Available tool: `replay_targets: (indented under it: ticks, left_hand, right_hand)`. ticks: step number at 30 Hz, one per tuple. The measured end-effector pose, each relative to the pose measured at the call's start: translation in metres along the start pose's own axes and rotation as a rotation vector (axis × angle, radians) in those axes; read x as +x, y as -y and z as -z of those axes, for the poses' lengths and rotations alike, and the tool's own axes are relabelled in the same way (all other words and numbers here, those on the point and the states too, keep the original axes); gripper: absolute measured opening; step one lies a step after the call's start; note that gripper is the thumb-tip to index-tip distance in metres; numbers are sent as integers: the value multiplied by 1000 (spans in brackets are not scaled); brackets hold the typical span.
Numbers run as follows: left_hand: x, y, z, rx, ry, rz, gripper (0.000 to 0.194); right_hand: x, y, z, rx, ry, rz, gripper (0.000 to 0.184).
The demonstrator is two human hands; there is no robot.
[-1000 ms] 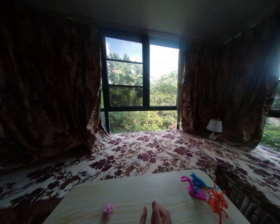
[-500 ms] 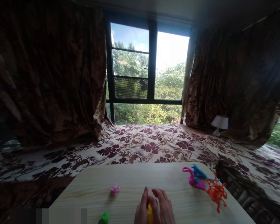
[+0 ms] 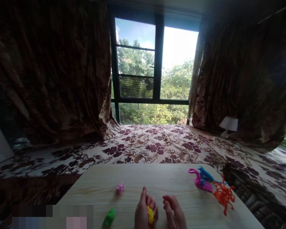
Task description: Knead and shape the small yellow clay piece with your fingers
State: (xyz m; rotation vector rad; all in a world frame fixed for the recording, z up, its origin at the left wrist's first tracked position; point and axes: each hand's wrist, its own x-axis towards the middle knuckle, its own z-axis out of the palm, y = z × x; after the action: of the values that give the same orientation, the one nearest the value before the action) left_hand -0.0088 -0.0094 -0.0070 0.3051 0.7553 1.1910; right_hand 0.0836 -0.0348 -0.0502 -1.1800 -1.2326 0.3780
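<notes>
A soft-looking yellow lump, like modelling clay [image 3: 150, 215], sits in my left hand [image 3: 143, 208], whose fingers curl round it with the thumb pointing up. To the right and apart from it is my right hand [image 3: 174, 211], fingers loosely bent and spread, holding nothing. Left of my hands, a green clay lump [image 3: 109, 217] and a small crumpled pink lump [image 3: 120, 188] lie on the light wooden table [image 3: 143, 178]. At the table's right side lie a magenta looped figure [image 3: 201, 182], a blue figure [image 3: 206, 174] and an orange figure with many thin curling strands [image 3: 224, 194].
Beyond the table spreads a flower-patterned cloth [image 3: 154, 148] up to a window [image 3: 154, 70] between dark curtains [image 3: 50, 73]. A small white lamp [image 3: 229, 124] stands at the right. A blurred-out patch covers the lower left.
My right hand has moved right, away from the yellow lump, which stays in my left hand. The view has shifted slightly, so more of the green lump shows.
</notes>
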Motion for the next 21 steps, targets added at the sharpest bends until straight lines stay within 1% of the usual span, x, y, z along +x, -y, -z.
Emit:
replay_targets:
  ticks: [1, 3, 4, 5, 7, 9, 11, 14, 16, 18, 21]
  left_hand:
    - [0, -1, 1, -33, 25, -4, 44]
    - [-2, -3, 1, -75, 111, -10, 33]
    - [-3, -2, 2, -84, 154, -5, 30]
    - [-3, -2, 3, -86, 188, 5, 29]
    - [-3, -1, 5, -60, 229, -3, 30]
    - [-2, 0, 9, 0, 226, -36, 35]
    - [-1, 1, 11, 57, 218, -75, 36]
    - [-3, 3, 11, 68, 247, -101, 25]
    - [-4, 6, 9, 51, 272, -96, 24]
    - [-4, 7, 8, 51, 238, -77, 26]
    - [0, 5, 10, 64, 125, -75, 28]
  right_hand:
    - [-1, 3, 1, -6, 22, 55, 24]
    - [-3, 9, 2, -25, 86, 172, 21]
    - [-3, 11, 4, -35, 125, 208, 21]
    - [-2, 13, 5, -47, 155, 219, 20]
    - [0, 14, 8, -68, 172, 185, 17]
    - [2, 13, 10, -77, 156, 139, 14]
    - [3, 13, 11, -84, 163, 133, 13]
    - [0, 14, 11, -120, 262, 174, 10]
    - [-2, 16, 10, -157, 301, 192, 11]
    - [-3, 17, 10, -191, 312, 207, 14]
    - [-4, 18, 11, -199, 336, 243, 12]
